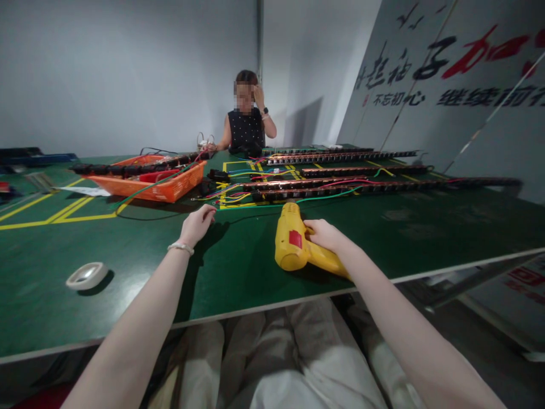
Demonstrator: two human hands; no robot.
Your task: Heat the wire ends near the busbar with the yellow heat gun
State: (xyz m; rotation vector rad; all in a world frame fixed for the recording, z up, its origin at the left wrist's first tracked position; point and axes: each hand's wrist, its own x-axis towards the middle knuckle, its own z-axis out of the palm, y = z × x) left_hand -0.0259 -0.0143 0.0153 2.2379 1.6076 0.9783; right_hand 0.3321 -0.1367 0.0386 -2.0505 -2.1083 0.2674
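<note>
The yellow heat gun (283, 233) is in front of you, close to the near edge of the green table (140, 255), a little right of the middle. Its nozzle points away from you, its rounded back end is toward you, and the handle goes down to the right. I cannot tell if its body touches the table. A red label is on its side.

Your right hand (323, 234) grips this handle, with the fingers closed around its upper part. Your left hand (198, 224) is to the left of the gun, well apart from it, near the loose coloured wire ends (208, 197). Its fingers are bent inward, but I cannot tell if they pinch something.

Beyond the gun, several long dark strips (298, 186) lie across the table, with coloured wires along them. To the left of these strips stands an orange basket (174, 190), with another dark strip lying over its top. Nearer to you, on the left, a white roll (100, 278) lies flat on the table.

On the far side a co-worker (247, 128) sits, with one hand raised to the head.
</note>
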